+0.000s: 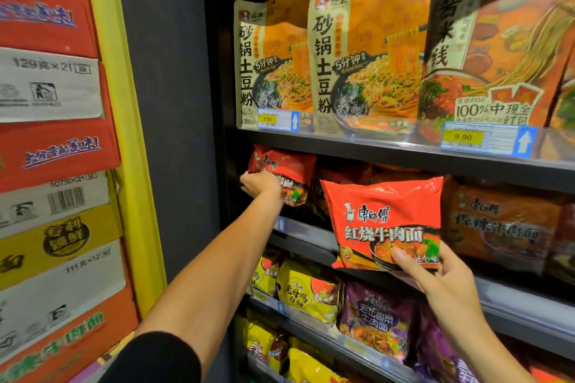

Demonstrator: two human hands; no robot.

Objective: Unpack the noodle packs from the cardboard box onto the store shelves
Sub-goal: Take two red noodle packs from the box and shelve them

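Store shelf | your left hand grips one red pack, push it fully back | right hand pinches next pack, keep upright.

Cartons stacked left of shelves; packs seemingly upright above
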